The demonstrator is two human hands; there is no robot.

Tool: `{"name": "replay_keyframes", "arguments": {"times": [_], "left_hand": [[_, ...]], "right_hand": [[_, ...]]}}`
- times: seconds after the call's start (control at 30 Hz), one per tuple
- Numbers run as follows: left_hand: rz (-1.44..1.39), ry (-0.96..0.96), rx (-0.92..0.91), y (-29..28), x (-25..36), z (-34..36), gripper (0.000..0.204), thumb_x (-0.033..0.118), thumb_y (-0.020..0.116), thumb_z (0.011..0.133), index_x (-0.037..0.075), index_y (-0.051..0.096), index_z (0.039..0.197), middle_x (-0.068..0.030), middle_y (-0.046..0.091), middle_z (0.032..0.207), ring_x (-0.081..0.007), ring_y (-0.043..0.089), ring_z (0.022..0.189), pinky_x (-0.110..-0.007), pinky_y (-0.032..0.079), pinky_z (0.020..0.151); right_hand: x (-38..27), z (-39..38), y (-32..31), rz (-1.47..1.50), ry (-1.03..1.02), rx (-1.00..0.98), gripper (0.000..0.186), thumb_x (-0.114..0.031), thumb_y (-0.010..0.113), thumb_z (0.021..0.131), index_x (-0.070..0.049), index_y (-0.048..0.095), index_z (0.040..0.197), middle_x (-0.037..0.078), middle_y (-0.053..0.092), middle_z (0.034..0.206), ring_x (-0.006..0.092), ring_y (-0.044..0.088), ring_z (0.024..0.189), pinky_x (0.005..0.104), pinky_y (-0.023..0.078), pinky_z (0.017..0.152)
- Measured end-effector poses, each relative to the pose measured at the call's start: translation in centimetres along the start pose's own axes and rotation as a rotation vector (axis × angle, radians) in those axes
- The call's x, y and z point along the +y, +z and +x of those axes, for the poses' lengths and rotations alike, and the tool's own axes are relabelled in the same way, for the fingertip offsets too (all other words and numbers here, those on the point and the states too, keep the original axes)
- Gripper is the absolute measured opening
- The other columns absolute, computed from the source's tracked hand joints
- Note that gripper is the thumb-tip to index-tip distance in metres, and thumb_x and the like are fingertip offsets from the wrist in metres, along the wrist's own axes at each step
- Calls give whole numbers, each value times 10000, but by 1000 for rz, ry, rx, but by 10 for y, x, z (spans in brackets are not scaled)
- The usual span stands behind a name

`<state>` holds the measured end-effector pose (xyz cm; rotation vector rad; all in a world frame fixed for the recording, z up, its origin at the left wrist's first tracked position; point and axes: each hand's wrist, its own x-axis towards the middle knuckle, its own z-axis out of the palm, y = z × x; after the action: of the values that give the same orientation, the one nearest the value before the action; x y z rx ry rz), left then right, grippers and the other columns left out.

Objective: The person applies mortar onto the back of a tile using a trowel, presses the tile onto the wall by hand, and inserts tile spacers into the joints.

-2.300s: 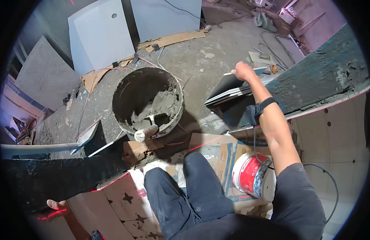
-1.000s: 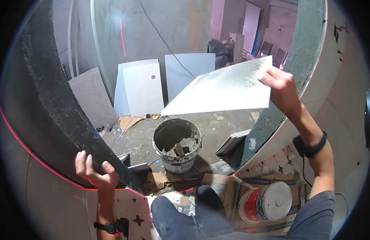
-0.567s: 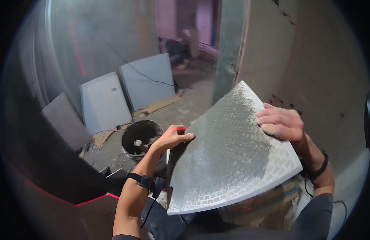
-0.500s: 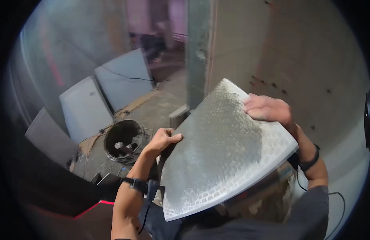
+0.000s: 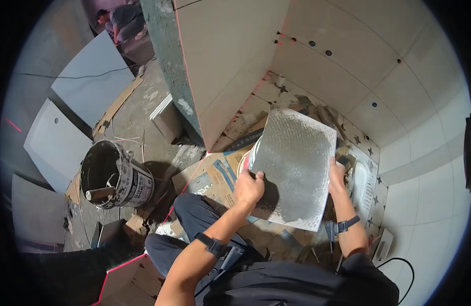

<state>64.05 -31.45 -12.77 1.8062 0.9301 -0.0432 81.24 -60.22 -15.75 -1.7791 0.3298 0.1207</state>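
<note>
Gripping, with left hand (image 5: 249, 188) and right hand (image 5: 337, 176) closed on opposite edges, a mortar-coated tile (image 5: 299, 166) right of centre, squarer to the frame than moments earlier; partly blocking a red-and-white bucket (image 5: 249, 157); beyond, a mortar bucket (image 5: 137, 184) at left, leaning panels (image 5: 95, 76) upper left

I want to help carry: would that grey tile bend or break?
The tile is probably stiff, showing no sag between the left hand and right hand. It may be brittle, since it looks thin; a knock could chip it.
</note>
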Motion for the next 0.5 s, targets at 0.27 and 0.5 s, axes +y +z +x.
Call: {"name": "replay_keyframes", "arguments": {"times": [0.27, 0.5], "left_hand": [[-101, -13, -37, 21, -46, 26, 304, 113, 593, 865, -99, 617, 1082, -373, 673, 1041, -522, 660, 1038, -556, 523, 916], [-163, 379, 239, -108, -131, -9, 408, 250, 716, 902, -61, 630, 1153, -255, 687, 1039, -460, 641, 1044, -496, 520, 935]], "right_hand": [[53, 60, 30, -135, -9, -345, 255, -142, 573, 1035, 74, 709, 1039, 40, 695, 904, 116, 604, 780, 312, 498, 721], [-78, 13, 82, -1018, -960, -418, 324, -113, 646, 918, 88, 652, 1171, 104, 616, 817, 207, 618, 799, 331, 510, 785]]}}
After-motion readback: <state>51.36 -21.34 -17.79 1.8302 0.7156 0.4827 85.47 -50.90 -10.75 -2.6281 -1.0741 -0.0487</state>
